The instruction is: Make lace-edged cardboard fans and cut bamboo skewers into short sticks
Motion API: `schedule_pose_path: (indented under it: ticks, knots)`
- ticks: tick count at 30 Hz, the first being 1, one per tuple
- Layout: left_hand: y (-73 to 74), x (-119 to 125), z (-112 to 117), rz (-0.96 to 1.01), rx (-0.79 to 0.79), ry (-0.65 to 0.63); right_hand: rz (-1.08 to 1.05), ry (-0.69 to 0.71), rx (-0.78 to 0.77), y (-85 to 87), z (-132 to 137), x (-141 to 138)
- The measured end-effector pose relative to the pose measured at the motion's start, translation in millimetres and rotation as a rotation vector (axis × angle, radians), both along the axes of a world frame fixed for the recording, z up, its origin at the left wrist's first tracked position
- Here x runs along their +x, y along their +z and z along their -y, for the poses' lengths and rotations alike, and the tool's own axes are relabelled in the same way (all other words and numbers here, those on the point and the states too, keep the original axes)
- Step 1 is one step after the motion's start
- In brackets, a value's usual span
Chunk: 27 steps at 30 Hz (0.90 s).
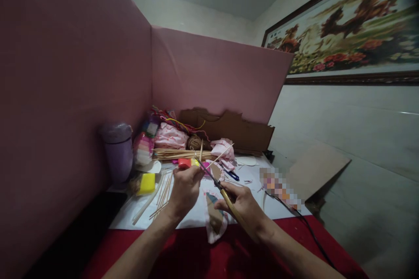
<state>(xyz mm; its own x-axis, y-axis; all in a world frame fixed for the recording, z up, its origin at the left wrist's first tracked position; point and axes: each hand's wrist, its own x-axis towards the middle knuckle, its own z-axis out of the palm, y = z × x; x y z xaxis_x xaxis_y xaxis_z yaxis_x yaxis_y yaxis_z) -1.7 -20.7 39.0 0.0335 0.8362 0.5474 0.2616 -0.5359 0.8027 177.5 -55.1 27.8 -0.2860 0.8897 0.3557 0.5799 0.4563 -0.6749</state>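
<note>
My left hand (186, 187) is closed, its fingers pinched around thin wooden sticks that rise past the fingertips. One pale stick (224, 153) slants up to the right. My right hand (245, 207) grips a yellow-handled tool (231, 204) with a narrow dark metal front end, whose exact kind I cannot make out. Its tip reaches across, close to the sticks by my left fingers; whether they touch is unclear. Below and between my hands lies a cardboard piece (215, 218) partly wrapped in pale pink cloth, overhanging the white sheet's front edge.
A purple lidded cup (118, 154) stands left, near a yellow block (145, 184). Loose sticks (163, 194) lie beside my left hand. Behind are a stick bundle (176, 154), brown yarn (195, 143), pink cloth (170, 136) and torn cardboard (229, 128). A black cable (310, 229) runs right.
</note>
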Motion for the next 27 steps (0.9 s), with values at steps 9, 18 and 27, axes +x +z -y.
schedule_pose_path:
  ticks: [9,18,27]
  knots:
    - [4.7,-10,-6,0.473,-0.737,-0.546,-0.022,0.141,0.02,-3.0,-5,9]
    - [1.7,-9,-8,0.588,-0.881,-0.639,-0.063,0.121,-0.057,-0.1,-3,10]
    - [-0.1,-6,-9,0.647,-0.846,-0.534,-0.318,0.19,-0.283,-12.4,-2,9]
